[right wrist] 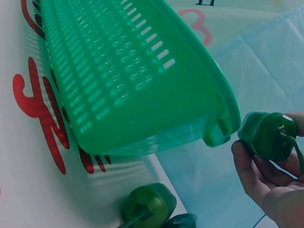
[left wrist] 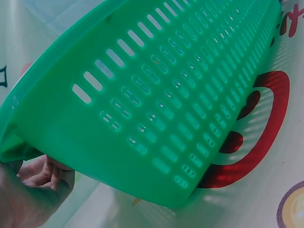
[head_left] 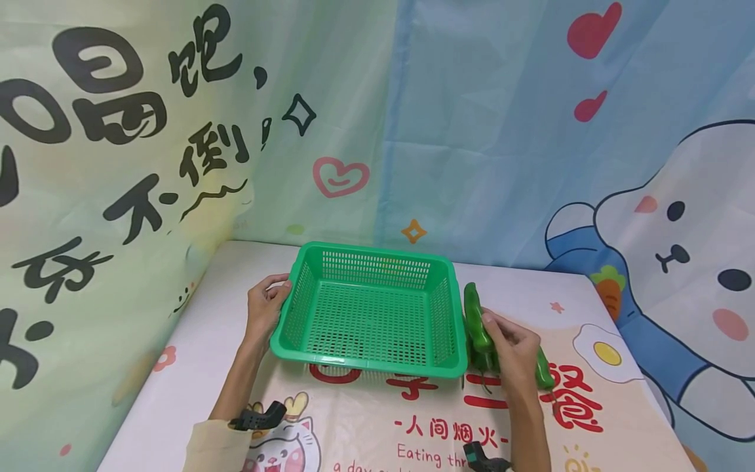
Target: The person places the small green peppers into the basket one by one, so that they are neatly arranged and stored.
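Observation:
A green plastic basket (head_left: 366,321) with slotted walls sits on the table with nothing inside it. My left hand (head_left: 265,309) grips its left rim, the thumb over the edge; in the left wrist view the curled fingers (left wrist: 59,178) show below the rim. Just outside the basket's right rim, my right hand (head_left: 516,344) holds a long green pepper (head_left: 475,320) between thumb and fingers. The right wrist view shows this pepper (right wrist: 271,137) stem end on, raised near the rim. More green peppers (right wrist: 149,206) lie on the table below, partly hidden by the right hand in the head view.
One loose green pepper (head_left: 544,371) shows to the right of the right hand. The table (head_left: 389,426) has a printed cover with red characters and cartoons. Printed cloth backdrops (head_left: 472,118) rise behind and along the left side.

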Demonstrator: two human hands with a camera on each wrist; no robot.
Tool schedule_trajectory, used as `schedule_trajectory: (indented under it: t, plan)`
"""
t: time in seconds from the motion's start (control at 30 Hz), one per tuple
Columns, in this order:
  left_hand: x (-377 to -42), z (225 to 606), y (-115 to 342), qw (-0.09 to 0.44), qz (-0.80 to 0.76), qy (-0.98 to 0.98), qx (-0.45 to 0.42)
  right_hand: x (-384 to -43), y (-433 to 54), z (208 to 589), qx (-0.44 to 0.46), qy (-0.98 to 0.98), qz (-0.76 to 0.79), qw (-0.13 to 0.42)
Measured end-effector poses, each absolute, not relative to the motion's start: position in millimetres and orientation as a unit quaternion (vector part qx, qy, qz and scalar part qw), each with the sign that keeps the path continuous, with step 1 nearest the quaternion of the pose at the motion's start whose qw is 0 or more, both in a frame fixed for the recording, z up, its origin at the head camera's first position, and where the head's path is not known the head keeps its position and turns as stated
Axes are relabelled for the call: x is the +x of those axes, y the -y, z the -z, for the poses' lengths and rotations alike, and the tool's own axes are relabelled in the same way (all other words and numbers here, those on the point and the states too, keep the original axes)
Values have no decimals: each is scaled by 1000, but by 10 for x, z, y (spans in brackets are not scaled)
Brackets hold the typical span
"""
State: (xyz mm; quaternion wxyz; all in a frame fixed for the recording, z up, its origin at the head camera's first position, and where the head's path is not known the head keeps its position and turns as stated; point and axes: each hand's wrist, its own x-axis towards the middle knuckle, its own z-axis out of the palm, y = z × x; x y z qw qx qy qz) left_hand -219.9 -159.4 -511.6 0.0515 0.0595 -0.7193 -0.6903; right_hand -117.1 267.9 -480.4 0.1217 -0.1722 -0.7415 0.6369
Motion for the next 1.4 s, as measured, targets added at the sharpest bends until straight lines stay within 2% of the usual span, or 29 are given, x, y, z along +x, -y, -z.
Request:
schedule_trajectory:
  t: [1.4]
  plan:
    - [-2193,5107,1589,52,689,720,66,-1308,-2131,4713,-111,691,-702,129]
